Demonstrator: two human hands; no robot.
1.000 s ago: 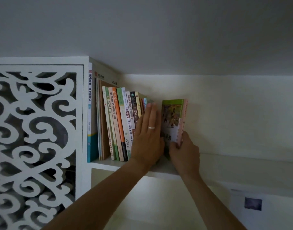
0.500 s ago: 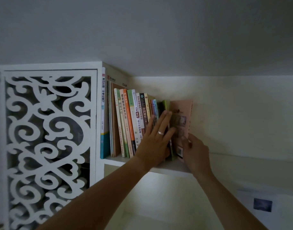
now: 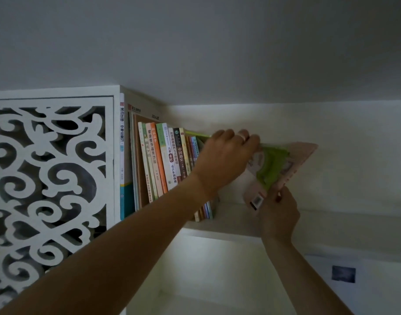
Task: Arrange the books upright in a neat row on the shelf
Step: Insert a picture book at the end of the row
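Pink-green book (image 3: 277, 167) tilted right, long axis diagonal, apart from upright row (image 3: 170, 160) on shelf (image 3: 231, 220). Left hand (image 3: 226, 156) gripped top edge; right hand (image 3: 278, 214) pinched lower corner, nearer pivot.

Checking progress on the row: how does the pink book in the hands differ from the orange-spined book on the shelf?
The pink book tilts sharply to the right, apart from the row; the orange-spined book stands nearly upright, packed between neighbours. The pink book shows its cover and barcode; the orange-spined book shows only its spine. The left hand and right hand grip the pink book; neither touches the orange one. Both are on the shelf.
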